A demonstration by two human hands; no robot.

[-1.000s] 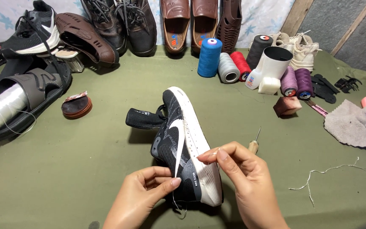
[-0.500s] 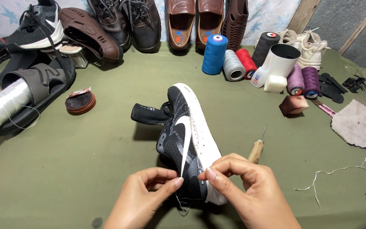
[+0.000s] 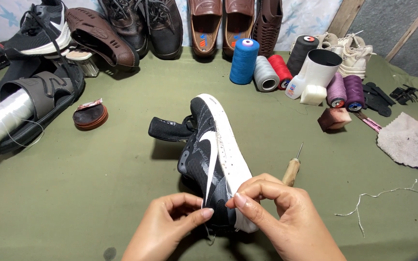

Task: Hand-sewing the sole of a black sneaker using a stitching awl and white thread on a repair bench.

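Observation:
A black knit sneaker (image 3: 208, 152) with a white sole lies on its side on the green cloth, toe toward me. My left hand (image 3: 170, 227) pinches the upper near the toe between thumb and forefinger. My right hand (image 3: 281, 217) grips the white sole edge at the toe, fingertips almost meeting those of the left. A thin thread hangs below the toe between the hands. A wooden-handled awl (image 3: 292, 169) lies just right of the shoe, beside my right hand.
Thread spools (image 3: 244, 60) in blue, grey, red, black and purple stand at the back right by a white container (image 3: 318, 75). Several shoes (image 3: 209, 26) line the back edge, sandals (image 3: 35, 96) and a clear thread roll (image 3: 1, 121) lie left, a grey rag (image 3: 405, 140) right.
The view has shifted a little. Both hands have moved closer together at the toe, and my right hand has slid down the sole edge.

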